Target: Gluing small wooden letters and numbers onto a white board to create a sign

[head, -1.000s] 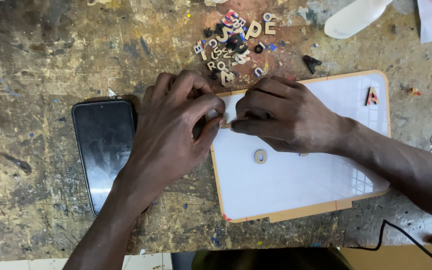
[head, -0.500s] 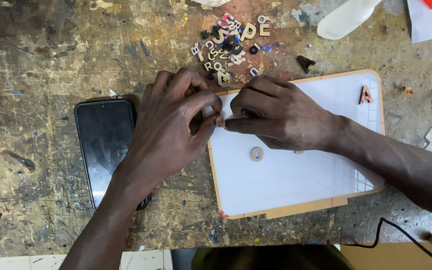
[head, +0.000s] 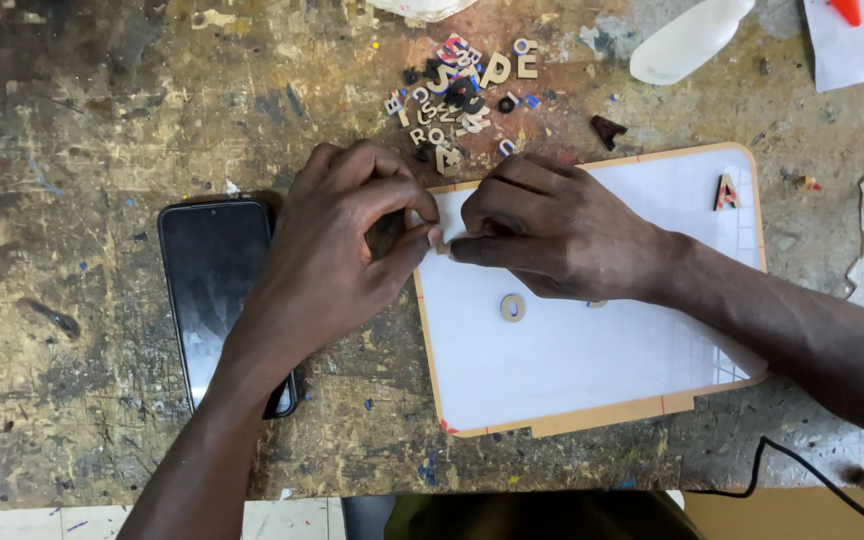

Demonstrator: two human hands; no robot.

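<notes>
My left hand [head: 337, 255] and my right hand [head: 552, 230] meet fingertip to fingertip over the top left corner of a white board with a tan wooden edge [head: 592, 415]. Both pinch a small piece between them; it is mostly hidden by the fingers. A round wooden letter [head: 513, 307] lies on the board just below my right hand. A wooden pointed letter [head: 726, 191] sits near the board's top right corner. A heap of several small wooden letters [head: 457, 90] lies on the bench just above the hands.
A black phone [head: 217, 290] lies face up left of the board, partly under my left wrist. A white plastic object [head: 687, 42] and white paper [head: 857, 45] sit at the top right. A black cable [head: 802, 470] runs along the lower right. The bench is worn and paint-stained.
Both hands stay pinched together at the board's top left corner. The view has shifted slightly; the fingers have barely moved.
</notes>
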